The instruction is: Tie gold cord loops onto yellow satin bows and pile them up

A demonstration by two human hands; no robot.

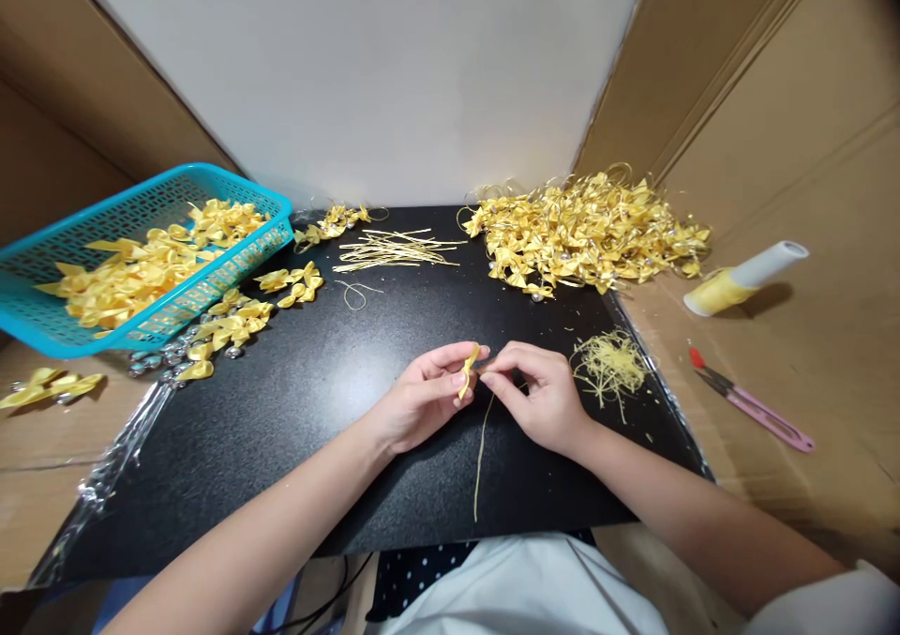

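Between the thumb and fingers of my left hand (428, 393) is a small yellow ribbon bow (468, 372), held above the black board. My right hand (538, 391) is close beside it, thumb and forefinger pinched on a thin yellow cord (482, 457). One end of that cord hangs down toward the board's front edge. Where the cord meets the bow is hidden by my fingers. Farther back lies a bundle of straight cut cords (397, 250), with one looped cord (358, 295) just in front of it.
A blue basket (203, 297) of yellow bows stands at left, with bows and silver bells (169, 358) beside it. Corded bows (591, 232) pile up at back right. Right of my hand are cord scraps (611, 365), pink thread snips (763, 410) and a ribbon-wrapped tube (742, 279).
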